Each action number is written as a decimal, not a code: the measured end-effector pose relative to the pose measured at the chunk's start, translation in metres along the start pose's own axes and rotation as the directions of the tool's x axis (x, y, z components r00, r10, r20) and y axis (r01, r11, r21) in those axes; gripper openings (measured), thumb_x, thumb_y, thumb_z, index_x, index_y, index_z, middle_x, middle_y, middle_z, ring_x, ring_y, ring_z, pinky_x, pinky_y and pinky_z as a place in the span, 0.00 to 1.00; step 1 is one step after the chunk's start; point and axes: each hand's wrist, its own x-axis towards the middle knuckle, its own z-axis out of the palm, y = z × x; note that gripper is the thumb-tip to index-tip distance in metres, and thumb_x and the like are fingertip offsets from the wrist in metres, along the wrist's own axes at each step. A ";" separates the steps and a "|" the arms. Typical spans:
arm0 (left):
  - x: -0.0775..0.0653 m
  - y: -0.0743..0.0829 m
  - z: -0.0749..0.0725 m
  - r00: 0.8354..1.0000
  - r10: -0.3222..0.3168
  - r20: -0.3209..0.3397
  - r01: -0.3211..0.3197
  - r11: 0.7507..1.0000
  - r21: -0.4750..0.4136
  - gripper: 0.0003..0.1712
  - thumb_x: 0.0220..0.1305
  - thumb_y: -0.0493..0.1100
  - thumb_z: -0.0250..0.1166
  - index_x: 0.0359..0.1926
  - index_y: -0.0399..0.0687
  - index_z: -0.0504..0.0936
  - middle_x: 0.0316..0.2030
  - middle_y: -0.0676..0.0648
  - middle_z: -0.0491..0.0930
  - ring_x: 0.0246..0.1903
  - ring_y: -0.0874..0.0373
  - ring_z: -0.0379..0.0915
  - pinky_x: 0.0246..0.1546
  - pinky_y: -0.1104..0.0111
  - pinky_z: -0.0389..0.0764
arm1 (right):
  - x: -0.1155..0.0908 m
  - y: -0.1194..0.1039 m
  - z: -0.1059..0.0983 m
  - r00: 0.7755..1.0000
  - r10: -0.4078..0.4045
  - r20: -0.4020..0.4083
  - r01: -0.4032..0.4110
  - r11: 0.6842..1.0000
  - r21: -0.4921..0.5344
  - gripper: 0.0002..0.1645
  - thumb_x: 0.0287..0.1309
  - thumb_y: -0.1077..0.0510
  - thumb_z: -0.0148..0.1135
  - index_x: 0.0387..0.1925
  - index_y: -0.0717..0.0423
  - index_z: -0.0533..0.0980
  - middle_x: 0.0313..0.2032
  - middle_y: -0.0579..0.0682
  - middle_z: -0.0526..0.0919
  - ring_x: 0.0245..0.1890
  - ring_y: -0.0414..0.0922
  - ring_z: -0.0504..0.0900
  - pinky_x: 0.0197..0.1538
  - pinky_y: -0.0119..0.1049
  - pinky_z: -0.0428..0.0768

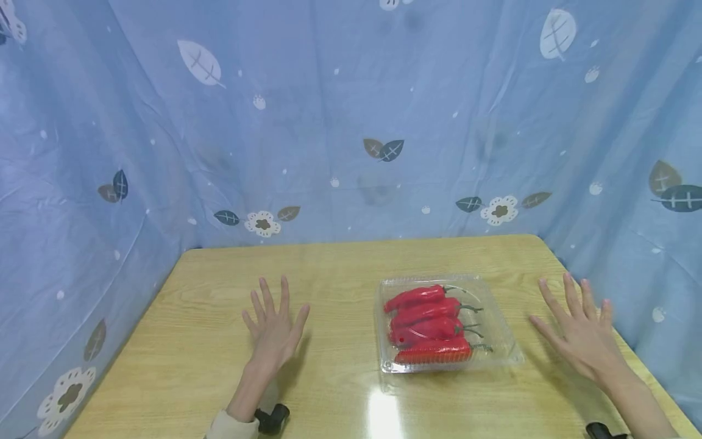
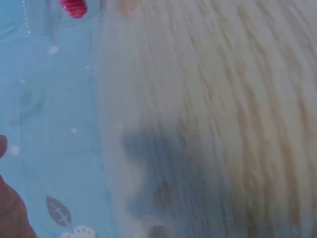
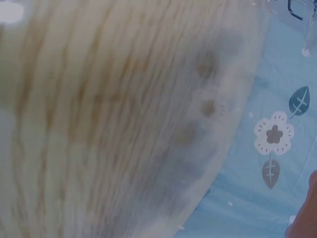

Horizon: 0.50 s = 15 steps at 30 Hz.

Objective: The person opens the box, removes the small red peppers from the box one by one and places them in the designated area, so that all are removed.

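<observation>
Several red chili peppers point(image 1: 428, 323) with green stems lie side by side in a clear plastic box point(image 1: 499, 329), right of the table's middle. Whether the box has a lid on is hard to tell. To its left, my left hand point(image 1: 273, 336) is held over the table with fingers spread, touching nothing. On the other side my right hand point(image 1: 584, 338), also spread and holding nothing, hovers near the table's right edge. In the left wrist view one red pepper point(image 2: 74, 7) shows at the top; each wrist view catches only a sliver of its hand.
The box stands on a light wood-grain table point(image 1: 340, 305). A blue curtain point(image 1: 329, 110) with leaf and flower prints surrounds it at the back and both sides. A dark wrist device point(image 1: 272, 419) sits at my left wrist, another point(image 1: 600, 430) at my right.
</observation>
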 end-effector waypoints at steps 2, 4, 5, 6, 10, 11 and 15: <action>-0.002 0.000 0.001 1.000 0.001 0.005 -0.001 1.000 0.002 0.44 0.73 0.63 0.41 0.75 0.53 0.29 0.70 0.33 0.16 0.67 0.36 0.07 0.58 0.30 0.23 | -0.004 0.000 0.002 1.000 0.004 0.005 -0.004 1.000 -0.001 0.46 0.67 0.42 0.49 0.76 0.40 0.36 0.73 0.56 0.23 0.70 0.56 0.18 0.60 0.68 0.17; -0.005 0.000 0.003 1.000 0.002 0.014 -0.002 1.000 0.004 0.44 0.72 0.63 0.41 0.75 0.53 0.29 0.70 0.34 0.16 0.67 0.36 0.07 0.58 0.30 0.23 | -0.007 0.000 0.003 1.000 0.008 0.010 -0.008 1.000 -0.001 0.46 0.67 0.41 0.50 0.76 0.40 0.36 0.73 0.55 0.23 0.70 0.55 0.18 0.60 0.69 0.18; -0.006 0.000 0.003 1.000 0.003 0.016 -0.003 1.000 0.007 0.44 0.72 0.64 0.41 0.75 0.53 0.29 0.70 0.34 0.15 0.67 0.36 0.08 0.58 0.30 0.23 | -0.008 0.000 0.004 1.000 0.011 0.014 -0.011 1.000 -0.002 0.46 0.67 0.41 0.50 0.76 0.39 0.36 0.73 0.55 0.23 0.70 0.55 0.18 0.59 0.69 0.18; -0.007 0.000 0.004 1.000 0.005 0.016 -0.005 1.000 0.011 0.44 0.72 0.64 0.41 0.75 0.53 0.30 0.70 0.35 0.15 0.67 0.36 0.08 0.58 0.30 0.23 | -0.009 0.000 0.005 1.000 0.014 0.020 -0.014 1.000 -0.005 0.47 0.66 0.41 0.50 0.76 0.39 0.36 0.73 0.55 0.22 0.70 0.55 0.18 0.59 0.69 0.18; -0.008 0.003 0.004 1.000 0.028 -0.004 -0.028 0.999 0.015 0.45 0.71 0.64 0.43 0.76 0.51 0.33 0.71 0.34 0.18 0.68 0.34 0.10 0.58 0.30 0.25 | -0.010 0.000 0.003 0.999 0.031 0.042 -0.030 0.999 -0.016 0.49 0.65 0.39 0.51 0.76 0.41 0.36 0.73 0.56 0.22 0.70 0.55 0.18 0.59 0.70 0.19; -0.008 0.005 0.004 0.999 0.034 -0.009 -0.034 0.999 0.014 0.45 0.71 0.64 0.43 0.76 0.51 0.33 0.71 0.34 0.17 0.68 0.34 0.11 0.58 0.30 0.25 | -0.009 0.000 0.002 0.998 0.035 0.047 -0.034 0.999 -0.018 0.49 0.65 0.39 0.51 0.76 0.41 0.36 0.73 0.56 0.21 0.70 0.56 0.17 0.59 0.70 0.19; -0.006 0.009 0.003 0.998 0.054 -0.010 -0.054 0.998 0.011 0.46 0.71 0.64 0.44 0.76 0.51 0.33 0.71 0.34 0.18 0.68 0.34 0.11 0.59 0.31 0.24 | -0.005 0.000 -0.004 0.998 0.040 0.052 -0.039 0.999 -0.021 0.50 0.64 0.38 0.51 0.76 0.41 0.36 0.73 0.56 0.21 0.70 0.56 0.17 0.60 0.69 0.19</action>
